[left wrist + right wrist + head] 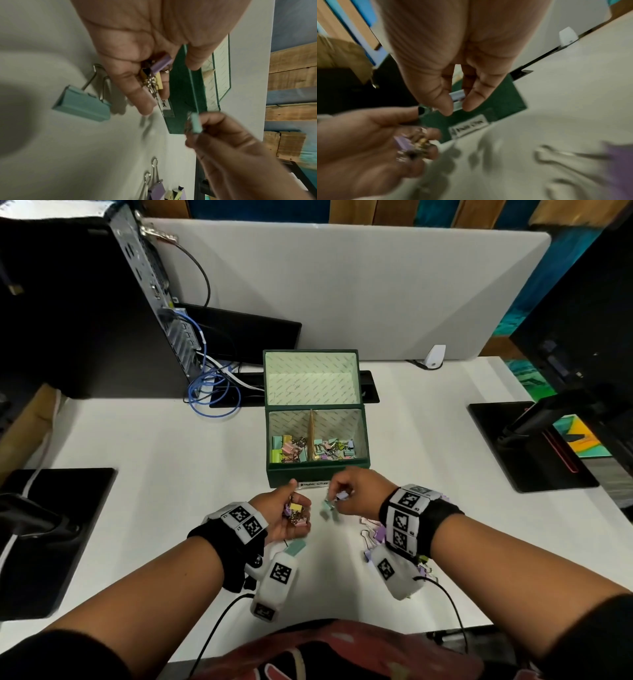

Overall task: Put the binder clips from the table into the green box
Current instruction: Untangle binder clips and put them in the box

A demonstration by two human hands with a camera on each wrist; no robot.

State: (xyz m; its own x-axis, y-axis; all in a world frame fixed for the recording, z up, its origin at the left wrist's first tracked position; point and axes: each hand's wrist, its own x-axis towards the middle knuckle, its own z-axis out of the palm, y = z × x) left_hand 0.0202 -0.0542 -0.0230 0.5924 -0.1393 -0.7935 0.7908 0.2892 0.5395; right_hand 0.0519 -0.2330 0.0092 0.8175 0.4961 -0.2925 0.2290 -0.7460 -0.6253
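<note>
Just short of the green box (318,470), at its six o'clock, the left hand (284,517) cups a small heap of binder clips (295,512), fingers curled around them. At its three o'clock the right hand (356,491) pinches one mint clip (195,123). More clips (371,534) lie on the counter (171,440). Tipping the loosely cupped palm could spill the heap before it clears the box wall.

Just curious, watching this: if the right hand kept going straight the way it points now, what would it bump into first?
Probably the near wall of the green box: the right hand, pinching a small binder clip, points at it from close by, though depth is hard to judge.
</note>
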